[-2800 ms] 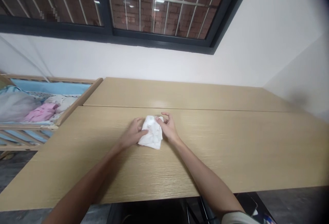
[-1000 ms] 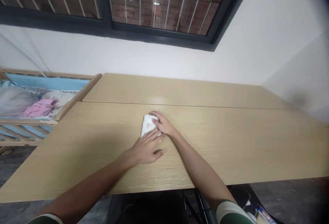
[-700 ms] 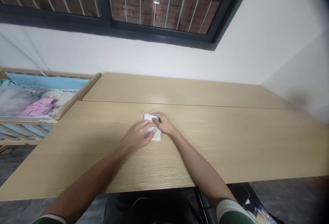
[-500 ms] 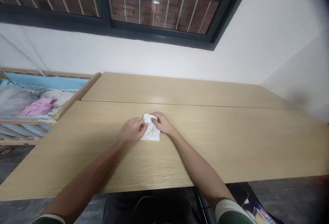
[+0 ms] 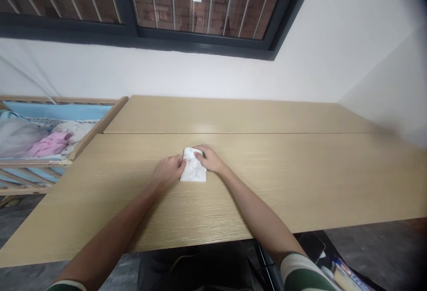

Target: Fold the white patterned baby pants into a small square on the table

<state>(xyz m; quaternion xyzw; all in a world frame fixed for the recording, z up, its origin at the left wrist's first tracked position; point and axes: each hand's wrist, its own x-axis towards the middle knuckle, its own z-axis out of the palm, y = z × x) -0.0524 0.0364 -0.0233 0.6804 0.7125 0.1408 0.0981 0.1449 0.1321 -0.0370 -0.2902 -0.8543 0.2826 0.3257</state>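
Observation:
A small folded white cloth (image 5: pixel 193 171) with a faint print lies on the light wooden table (image 5: pixel 300 184), near its middle. My left hand (image 5: pixel 169 169) rests at the cloth's left edge with its fingers curled, pinching that edge. On the cloth's upper right part lies my right hand (image 5: pixel 208 159), fingers bent and pressing down on the fabric. Both forearms reach in from the bottom of the view.
A wooden crib (image 5: pixel 66 148) stands to the left of the table, holding pink clothing (image 5: pixel 50 143), a grey bundle (image 5: pixel 13 135) and blue bedding. A second table top (image 5: pixel 233 115) adjoins at the back against a white wall. A barred window (image 5: pixel 167 6) is above.
The cloth has been folded smaller since the earliest frame. My left hand slid from on top of the cloth to its left edge; my right hand stayed on its upper right.

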